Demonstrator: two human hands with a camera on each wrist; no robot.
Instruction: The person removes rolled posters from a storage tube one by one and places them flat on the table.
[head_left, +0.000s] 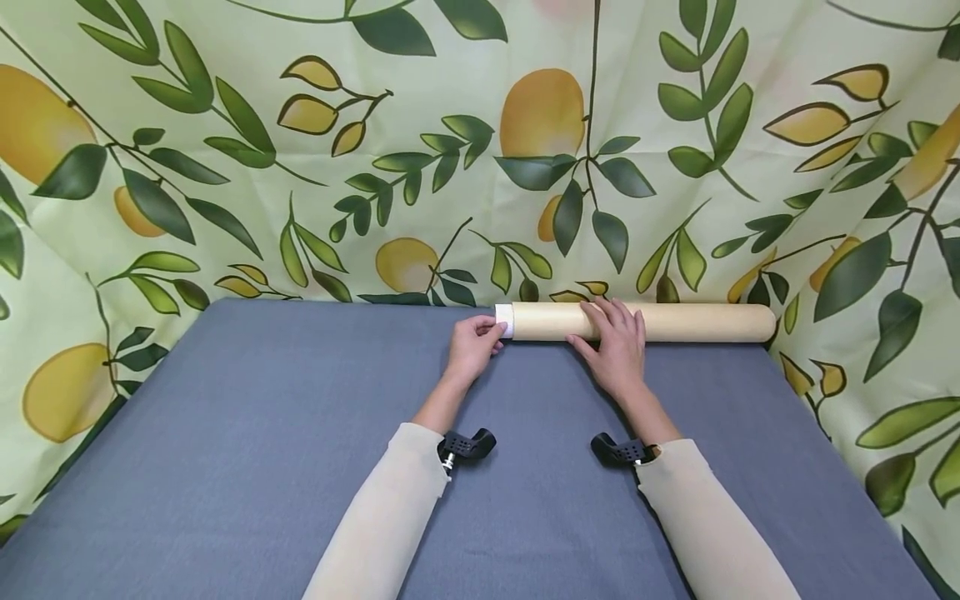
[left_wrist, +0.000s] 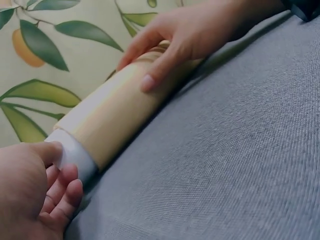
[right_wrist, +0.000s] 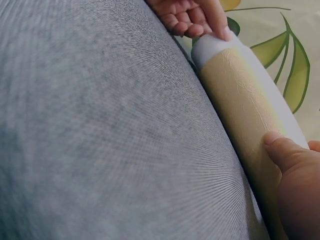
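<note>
A long tan roll lies across the far edge of the grey-blue table, against the leaf-print backdrop. Its left end is a white cap. My left hand pinches that white end, thumb on top and fingers curled below. My right hand grips the roll near its left third, fingers draped over the top and thumb pressed on the near side. In the right wrist view the roll runs from my right thumb up to the left hand.
A backdrop cloth printed with lemons and leaves hangs close behind the roll and along both sides of the table. Black wrist mounts sit on both cream sleeves. Bare table surface stretches between the roll and me.
</note>
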